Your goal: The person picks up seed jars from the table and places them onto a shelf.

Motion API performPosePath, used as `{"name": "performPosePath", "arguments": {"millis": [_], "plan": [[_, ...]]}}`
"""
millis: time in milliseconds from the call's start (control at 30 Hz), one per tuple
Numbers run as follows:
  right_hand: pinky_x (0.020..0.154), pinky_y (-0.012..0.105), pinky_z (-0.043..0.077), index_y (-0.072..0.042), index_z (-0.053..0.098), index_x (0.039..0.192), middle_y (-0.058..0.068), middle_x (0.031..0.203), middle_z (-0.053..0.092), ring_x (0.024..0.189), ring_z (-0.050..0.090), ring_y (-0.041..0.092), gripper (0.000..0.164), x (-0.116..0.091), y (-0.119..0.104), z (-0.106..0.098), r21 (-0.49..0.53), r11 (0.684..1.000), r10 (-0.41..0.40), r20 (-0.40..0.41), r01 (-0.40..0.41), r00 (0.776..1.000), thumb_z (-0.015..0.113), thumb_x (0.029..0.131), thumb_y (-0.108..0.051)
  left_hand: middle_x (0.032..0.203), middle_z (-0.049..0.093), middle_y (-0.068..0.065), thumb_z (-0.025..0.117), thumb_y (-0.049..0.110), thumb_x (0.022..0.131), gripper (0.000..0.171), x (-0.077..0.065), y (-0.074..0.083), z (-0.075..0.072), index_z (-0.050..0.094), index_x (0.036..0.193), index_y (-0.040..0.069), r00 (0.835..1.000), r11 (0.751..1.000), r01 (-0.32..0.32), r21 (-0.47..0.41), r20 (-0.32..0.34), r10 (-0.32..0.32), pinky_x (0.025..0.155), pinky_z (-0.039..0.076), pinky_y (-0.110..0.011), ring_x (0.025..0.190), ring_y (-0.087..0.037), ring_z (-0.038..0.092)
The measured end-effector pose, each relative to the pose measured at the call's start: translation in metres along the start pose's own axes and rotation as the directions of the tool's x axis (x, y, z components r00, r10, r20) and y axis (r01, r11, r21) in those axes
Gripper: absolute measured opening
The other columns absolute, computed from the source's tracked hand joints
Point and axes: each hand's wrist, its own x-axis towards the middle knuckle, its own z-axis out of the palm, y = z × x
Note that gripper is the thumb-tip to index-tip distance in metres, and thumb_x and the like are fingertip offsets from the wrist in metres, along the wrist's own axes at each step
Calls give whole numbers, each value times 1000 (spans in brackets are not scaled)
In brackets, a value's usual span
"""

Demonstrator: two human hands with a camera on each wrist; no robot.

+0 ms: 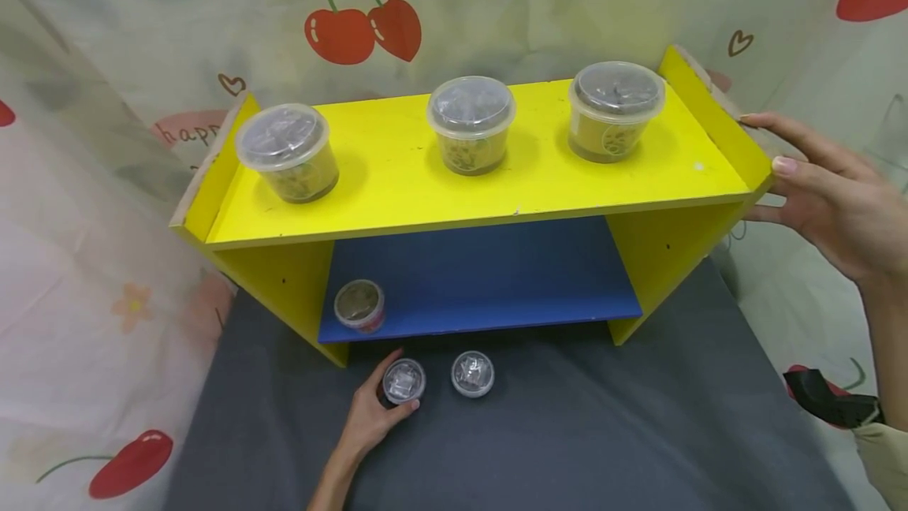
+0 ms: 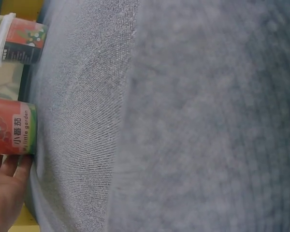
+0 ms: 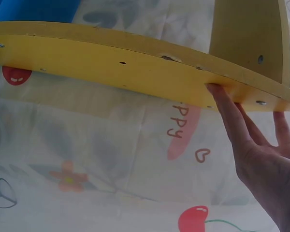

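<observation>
My left hand (image 1: 372, 414) holds a small round lidded cup (image 1: 404, 381) on the grey cloth, thumb on one side and fingers on the other. The left wrist view shows this cup's red and green "My little garden" label (image 2: 14, 126) with my left fingertips against it. A second small lidded cup (image 1: 473, 374) stands just right of it. My right hand (image 1: 844, 188) touches the outer side of a yellow shelf (image 1: 383, 203) at its upper right end. In the right wrist view, extended fingers (image 3: 228, 113) press on the shelf's yellow side panel (image 3: 150, 72).
Three larger clear lidded tubs, left (image 1: 287, 152), middle (image 1: 471, 126) and right (image 1: 615, 113), stand on the yellow top. Another small cup (image 1: 359, 306) sits at the left of the blue lower board (image 1: 489, 274). A cherry-printed curtain (image 1: 539, 14) hangs behind.
</observation>
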Motion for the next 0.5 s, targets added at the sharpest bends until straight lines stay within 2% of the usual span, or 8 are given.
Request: {"name": "performPosePath", "arguments": {"millis": [167, 300, 400, 500], "plan": [[80, 29, 57, -4, 33, 153, 11, 153, 27, 111, 54, 26, 50, 1, -1, 1, 4, 1000, -4, 3, 4, 1000, 34, 104, 3, 140, 57, -13, 88, 1, 70, 84, -1, 5, 0, 51, 145, 9, 1000, 1000, -7, -7, -17, 7, 102, 42, -25, 124, -27, 56], [79, 29, 57, -5, 34, 153, 11, 153, 27, 109, 56, 25, 50, 0, -1, 2, -7, 1000, -1, 0, 1, 1000, 34, 104, 3, 136, 59, -17, 87, 1, 71, 78, -5, 25, 0, 52, 141, 1, 1000, 1000, -24, -2, -9, 24, 96, 48, -30, 119, -30, 59], [78, 28, 57, -6, 34, 153, 10, 154, 26, 108, 56, 25, 50, -1, 0, 3, -16, 1000, 0, -3, 0, 1000, 35, 104, 2, 134, 61, -17, 88, 3, 71, 76, -8, 39, 0, 54, 139, -1, 999, 999, -37, 20, 1, 37, 93, 50, -31, 115, -29, 61], [78, 28, 57, -6, 34, 154, 10, 154, 26, 108, 56, 25, 50, -1, -1, 3, -26, 1000, -5, -6, 5, 1000, 35, 104, 2, 133, 61, -17, 88, 3, 71, 75, -7, 45, 2, 55, 139, 0, 999, 999, -46, 19, 0, 46, 94, 49, -29, 116, -29, 61]]}}
